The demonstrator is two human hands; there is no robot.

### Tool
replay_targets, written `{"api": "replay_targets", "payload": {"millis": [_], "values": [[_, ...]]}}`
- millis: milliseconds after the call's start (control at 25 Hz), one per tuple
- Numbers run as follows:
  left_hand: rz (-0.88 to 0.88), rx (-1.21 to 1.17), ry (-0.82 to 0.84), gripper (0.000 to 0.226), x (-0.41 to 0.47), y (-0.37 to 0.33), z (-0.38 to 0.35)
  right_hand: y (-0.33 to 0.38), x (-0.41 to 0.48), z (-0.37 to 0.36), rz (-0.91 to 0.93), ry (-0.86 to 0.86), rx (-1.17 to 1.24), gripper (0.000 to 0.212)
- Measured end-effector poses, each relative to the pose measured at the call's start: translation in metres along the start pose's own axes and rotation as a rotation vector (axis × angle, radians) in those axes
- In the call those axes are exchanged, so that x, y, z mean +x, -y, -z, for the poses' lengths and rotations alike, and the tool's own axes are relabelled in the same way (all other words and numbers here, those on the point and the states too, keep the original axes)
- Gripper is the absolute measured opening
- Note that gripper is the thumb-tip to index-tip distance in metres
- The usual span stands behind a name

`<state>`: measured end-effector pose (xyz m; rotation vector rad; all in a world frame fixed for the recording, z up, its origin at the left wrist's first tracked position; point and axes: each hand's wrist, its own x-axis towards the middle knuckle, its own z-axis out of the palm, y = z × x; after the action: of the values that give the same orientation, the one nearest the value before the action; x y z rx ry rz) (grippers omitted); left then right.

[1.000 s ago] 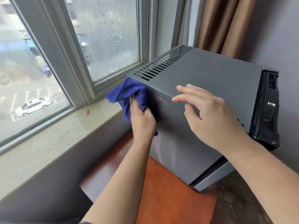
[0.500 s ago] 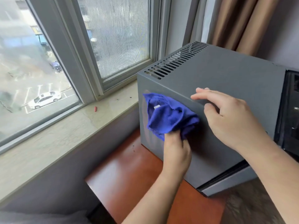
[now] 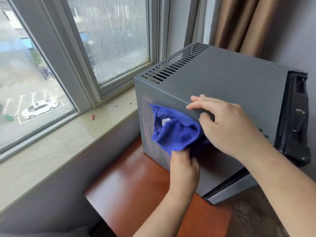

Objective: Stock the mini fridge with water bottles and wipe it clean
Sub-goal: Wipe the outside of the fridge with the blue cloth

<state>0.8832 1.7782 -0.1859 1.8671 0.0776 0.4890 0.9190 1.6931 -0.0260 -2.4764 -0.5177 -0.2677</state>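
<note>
One mini fridge stands on the bench, at 3 o'clock from the window sill. One blue cloth lies against its side panel. The left hand clenches the cloth's lower edge; the right hand rests with fingers spread and relaxed on the top edge. Since the prior frame, the cloth has shifted toward 5 o'clock.

The grey fridge stood upright under the right hand; a bunched blue cloth lay against its side above the left hand.
</note>
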Motion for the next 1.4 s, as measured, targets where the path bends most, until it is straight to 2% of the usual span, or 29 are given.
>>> {"api": "replay_targets", "payload": {"millis": [80, 160, 240, 400, 520, 640, 760, 880, 960, 1080, 1160, 1240, 1280, 1400], "values": [[0.019, 0.022, 0.133, 0.046, -0.030, 0.012, -0.007, 0.000, -0.001, 0.000, -0.003, -0.006, 0.008, 0.045], [0.048, 0.019, 0.169, 0.049, -0.032, 0.013, -0.006, 0.001, -0.001, -0.001, -0.010, -0.008, 0.001, 0.045], [0.085, -0.001, 0.112, 0.045, -0.015, 0.002, 0.003, 0.002, 0.000, 0.000, -0.016, -0.003, -0.006, 0.044], [0.107, -0.015, -0.175, 0.033, 0.054, 0.001, 0.035, 0.004, 0.000, 0.001, -0.025, 0.003, -0.010, 0.043], [0.182, 0.028, -0.186, 0.027, 0.089, 0.002, 0.056, 0.004, -0.001, 0.001, -0.034, 0.005, 0.005, 0.042], [0.294, -0.039, -0.204, 0.034, 0.102, -0.006, 0.063, 0.004, -0.001, 0.003, -0.041, 0.014, 0.011, 0.041], [0.309, -0.021, -0.238, 0.044, 0.112, 0.001, 0.063, 0.003, -0.001, 0.004, -0.037, 0.032, 0.010, 0.040], [0.305, 0.074, -0.207, 0.040, 0.107, 0.004, 0.057, 0.002, 0.000, 0.003, -0.021, 0.030, -0.007, 0.039], [0.232, 0.127, -0.198, 0.037, 0.091, 0.004, 0.052, 0.002, 0.000, 0.001, -0.001, 0.018, -0.021, 0.037], [0.130, 0.205, -0.052, 0.037, 0.046, 0.005, 0.046, 0.003, 0.000, 0.000, 0.009, 0.012, -0.046, 0.036], [0.138, 0.134, 0.096, 0.036, 0.021, 0.012, 0.048, 0.003, 0.000, 0.002, -0.002, 0.011, -0.051, 0.035], [0.255, 0.056, 0.153, 0.029, 0.016, 0.010, 0.054, 0.004, -0.001, 0.002, -0.010, 0.003, -0.061, 0.034], [0.306, 0.030, 0.106, 0.025, 0.021, 0.007, 0.059, 0.005, -0.001, 0.002, -0.012, 0.000, -0.061, 0.033], [0.231, -0.143, -0.203, 0.040, 0.061, -0.019, 0.082, 0.006, -0.002, 0.001, -0.027, -0.004, -0.042, 0.032]]}}
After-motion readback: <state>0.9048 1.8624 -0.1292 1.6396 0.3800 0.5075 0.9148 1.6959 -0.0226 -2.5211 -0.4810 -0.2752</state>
